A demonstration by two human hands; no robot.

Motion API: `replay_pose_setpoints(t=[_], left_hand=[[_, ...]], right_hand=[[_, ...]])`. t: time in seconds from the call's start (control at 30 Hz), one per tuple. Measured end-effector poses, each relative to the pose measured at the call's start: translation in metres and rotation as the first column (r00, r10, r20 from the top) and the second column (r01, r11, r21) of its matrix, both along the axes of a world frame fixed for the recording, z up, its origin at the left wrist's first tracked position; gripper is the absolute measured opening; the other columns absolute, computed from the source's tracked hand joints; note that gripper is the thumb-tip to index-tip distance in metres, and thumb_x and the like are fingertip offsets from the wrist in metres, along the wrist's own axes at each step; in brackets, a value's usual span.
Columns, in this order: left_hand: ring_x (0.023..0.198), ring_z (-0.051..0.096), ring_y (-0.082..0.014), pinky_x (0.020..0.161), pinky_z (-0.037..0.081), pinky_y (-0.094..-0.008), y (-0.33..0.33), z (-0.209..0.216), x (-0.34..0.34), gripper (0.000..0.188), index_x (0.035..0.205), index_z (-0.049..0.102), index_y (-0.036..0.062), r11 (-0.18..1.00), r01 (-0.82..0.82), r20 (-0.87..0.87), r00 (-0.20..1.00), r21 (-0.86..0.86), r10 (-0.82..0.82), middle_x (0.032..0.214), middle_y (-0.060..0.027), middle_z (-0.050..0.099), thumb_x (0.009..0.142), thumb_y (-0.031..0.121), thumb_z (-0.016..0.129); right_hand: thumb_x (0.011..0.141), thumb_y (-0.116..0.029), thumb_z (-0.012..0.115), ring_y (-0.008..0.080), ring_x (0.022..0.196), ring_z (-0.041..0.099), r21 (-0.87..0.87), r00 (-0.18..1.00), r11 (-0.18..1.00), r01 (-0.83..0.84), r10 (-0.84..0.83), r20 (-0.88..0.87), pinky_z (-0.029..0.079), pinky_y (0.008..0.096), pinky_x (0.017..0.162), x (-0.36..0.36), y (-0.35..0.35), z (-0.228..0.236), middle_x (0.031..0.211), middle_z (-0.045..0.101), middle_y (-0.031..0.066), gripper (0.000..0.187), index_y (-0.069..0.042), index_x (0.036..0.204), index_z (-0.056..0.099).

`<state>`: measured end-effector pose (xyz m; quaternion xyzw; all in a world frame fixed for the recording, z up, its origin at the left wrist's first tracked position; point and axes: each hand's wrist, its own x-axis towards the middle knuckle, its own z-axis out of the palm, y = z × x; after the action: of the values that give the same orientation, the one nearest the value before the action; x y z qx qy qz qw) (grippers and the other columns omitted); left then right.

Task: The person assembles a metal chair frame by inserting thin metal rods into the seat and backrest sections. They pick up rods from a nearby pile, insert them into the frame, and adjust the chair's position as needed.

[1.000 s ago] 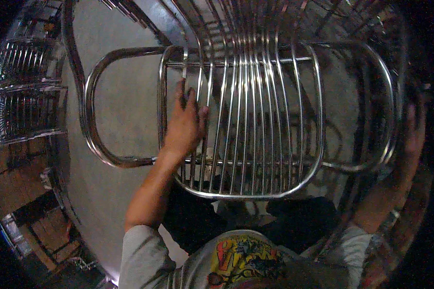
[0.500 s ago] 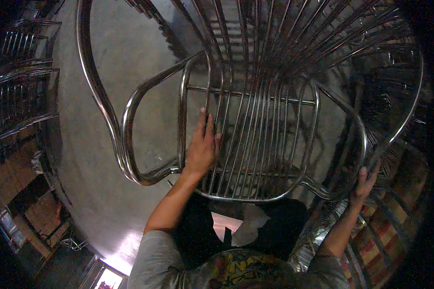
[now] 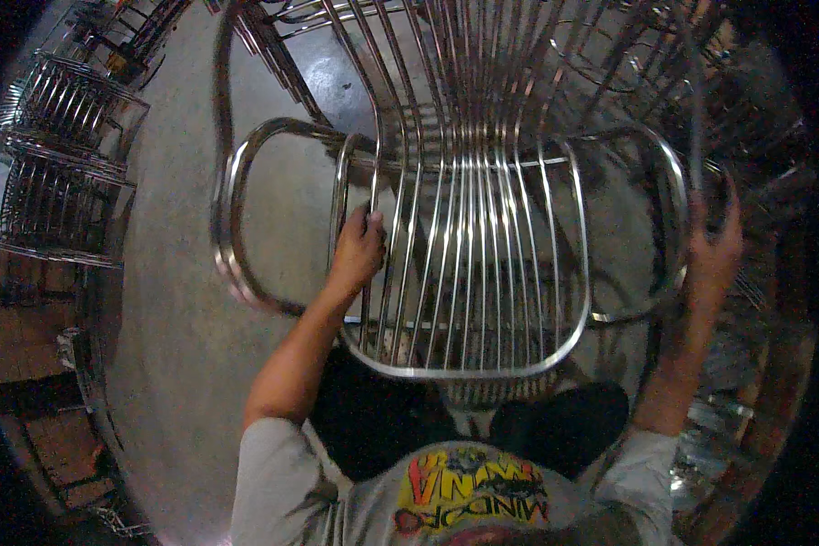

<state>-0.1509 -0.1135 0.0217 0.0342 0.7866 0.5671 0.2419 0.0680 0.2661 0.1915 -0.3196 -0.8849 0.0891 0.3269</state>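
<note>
A shiny metal chair frame (image 3: pixel 464 371) with a slatted seat and back stands before me, its rounded seat edge toward my legs. My left hand (image 3: pixel 359 246) is closed round one of the outer seat bars on the left. At the right, my right hand (image 3: pixel 716 244) is on the curved armrest tube (image 3: pixel 685 218), thumb and fingers on either side of it; motion blurs it a little. The left armrest loop (image 3: pixel 232 196) has no hand on it. The back's upper end runs out of view at the top.
Stacked metal chairs (image 3: pixel 59 187) stand along the left side. More metal tubing (image 3: pixel 601 55) lies beyond the chair back and to the right. Grey concrete floor (image 3: pixel 182 337) shows between them. Shiny wrapped material (image 3: pixel 714 428) is beside my right arm.
The chair has turned and levelled before me, its back swinging left. My left hand has curled round a seat bar; my right hand has moved up along the right armrest.
</note>
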Motion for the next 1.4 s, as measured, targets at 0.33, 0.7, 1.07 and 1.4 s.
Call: replay_pose_setpoints(t=[0.33,0.7,1.07,1.4], left_hand=[[0.093,0.064,-0.0484,0.082,0.052,-0.0509,-0.022,0.006,0.045,0.059,0.132,0.027,-0.0151,0.615,0.154,-0.226,0.839,-0.773,-0.494,0.104,-0.0384,0.060,0.085,0.012,0.049],[0.091,0.064,-0.0429,0.079,0.048,-0.0513,-0.018,0.019,0.054,0.032,0.114,0.054,0.0037,0.863,-0.046,-0.357,0.920,-0.503,-0.159,0.096,-0.0255,0.065,0.088,0.022,0.053],[0.104,0.058,-0.0491,0.089,0.046,-0.0541,-0.007,0.011,0.040,0.035,0.116,0.056,0.0010,0.894,-0.052,-0.370,0.920,-0.446,-0.131,0.106,-0.0325,0.062,0.089,0.021,0.047],[0.106,0.064,-0.0385,0.089,0.052,-0.0455,-0.001,-0.025,0.005,0.038,0.119,0.057,-0.0001,0.762,0.050,-0.191,0.956,-0.645,-0.225,0.116,-0.0266,0.062,0.085,0.018,0.057]], right_hand=[[0.075,-0.040,0.071,0.0370,0.137,0.034,-0.229,0.521,0.698,-0.679,0.677,0.519,0.025,0.0596,0.110,0.010,-0.337,-0.112,0.138,0.048,0.0169,0.060,-0.006,0.122,0.058],[0.084,-0.017,0.056,0.0346,0.136,0.037,-0.042,0.618,0.703,-0.710,0.651,0.442,0.025,0.0620,0.109,0.010,-0.339,-0.145,0.139,0.050,0.0110,0.036,-0.013,0.119,0.061],[0.086,-0.016,0.052,0.0341,0.134,0.040,-0.057,0.613,0.707,-0.705,0.647,0.453,0.026,0.0624,0.109,0.005,-0.338,-0.150,0.139,0.050,0.0103,0.038,-0.015,0.124,0.058],[0.081,-0.018,0.062,0.0345,0.132,0.043,0.015,0.627,0.700,-0.714,0.630,0.458,0.031,0.0612,0.106,0.009,-0.338,-0.144,0.144,0.044,0.0120,0.046,-0.012,0.126,0.054]])
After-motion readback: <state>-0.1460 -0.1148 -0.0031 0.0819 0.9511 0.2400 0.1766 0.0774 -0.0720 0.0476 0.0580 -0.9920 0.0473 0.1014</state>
